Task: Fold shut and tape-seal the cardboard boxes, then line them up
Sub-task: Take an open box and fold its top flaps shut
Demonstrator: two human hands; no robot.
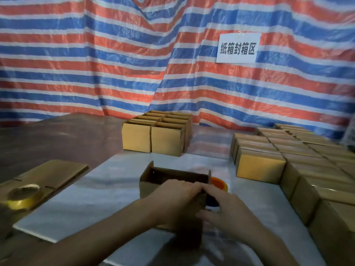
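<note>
Box (178,176) is sitting open mid-table (57,135). Tape roll (23,196) is lying far left on flat cardboard (55,171). Left hand (172,196) fingers are curling over the box's near edge. Right hand (226,210) fingers are lying straight and apart, touching its corner. Sealed boxes (259,166) are standing at the right.

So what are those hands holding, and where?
The left hand grips the open cardboard box by its near top edge; the right hand touches its near right corner.

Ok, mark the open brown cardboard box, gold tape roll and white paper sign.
open brown cardboard box (148,189): head view, near wall's left end.
gold tape roll (21,204): head view, shiny outer side.
white paper sign (238,48): head view, its middle.
</note>
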